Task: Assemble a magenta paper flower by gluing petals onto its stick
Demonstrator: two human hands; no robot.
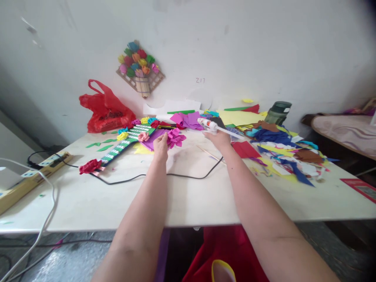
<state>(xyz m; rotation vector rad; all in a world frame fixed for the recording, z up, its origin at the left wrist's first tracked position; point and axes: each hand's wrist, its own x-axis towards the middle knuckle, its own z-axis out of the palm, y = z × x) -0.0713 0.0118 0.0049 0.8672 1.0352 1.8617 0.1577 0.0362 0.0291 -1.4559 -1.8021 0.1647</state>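
My left hand (160,147) is closed on a magenta paper flower (176,138), its petals pointing right. My right hand (219,140) grips a white hot glue gun (209,125), with a glue stick sticking out behind it toward the lower right. The gun and the flower are apart. Left of my left hand lies a green and white striped craft piece (123,145) trimmed with paper flowers, among them a red rose (89,166) and a pink rose (143,136). Purple paper (156,138) lies behind my left hand. A black cord (173,175) crosses the table.
A red plastic bag (105,107) stands at the back left, near a power strip (38,176). Coloured paper scraps (282,145) cover the right side. Behind them stands a green bottle (277,113). A thin wooden stick (208,152) lies between my hands.
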